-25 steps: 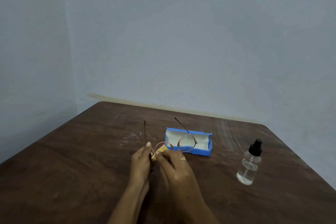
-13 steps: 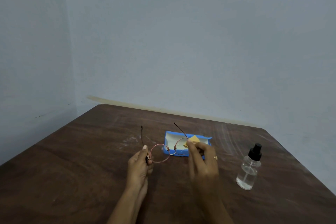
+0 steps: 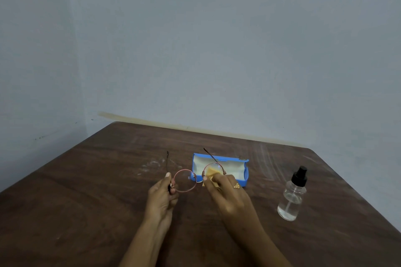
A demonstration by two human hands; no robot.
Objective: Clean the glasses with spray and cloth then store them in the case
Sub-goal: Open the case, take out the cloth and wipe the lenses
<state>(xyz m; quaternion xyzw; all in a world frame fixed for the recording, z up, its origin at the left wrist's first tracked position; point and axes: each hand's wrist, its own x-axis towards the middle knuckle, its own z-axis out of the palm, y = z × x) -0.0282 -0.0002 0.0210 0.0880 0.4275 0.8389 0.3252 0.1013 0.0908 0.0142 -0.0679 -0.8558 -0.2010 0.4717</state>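
Left hand point(image 3: 161, 196) pinches the glasses point(image 3: 185, 180); right hand point(image 3: 227, 193) just moved the cloth point(image 3: 211, 174) onto the other lens, so wiping's nearly done.

Blue case point(image 3: 244, 180), yellow cloth point(image 3: 211, 174), seemingly copper-rimmed glasses point(image 3: 184, 182), dark-brown table point(image 3: 86, 191).

This is looking like a plain room in a home rather than a shop or lab. A dark wooden table point(image 3: 86, 212) is sitting pushed into a corner where two bare, pale blue-grey painted walls point(image 3: 217, 50) are meeting. The tabletop is showing scuffs and white smears, and a worn, yellowish strip point(image 3: 152, 122) is running along the wall just above the table's far edge.
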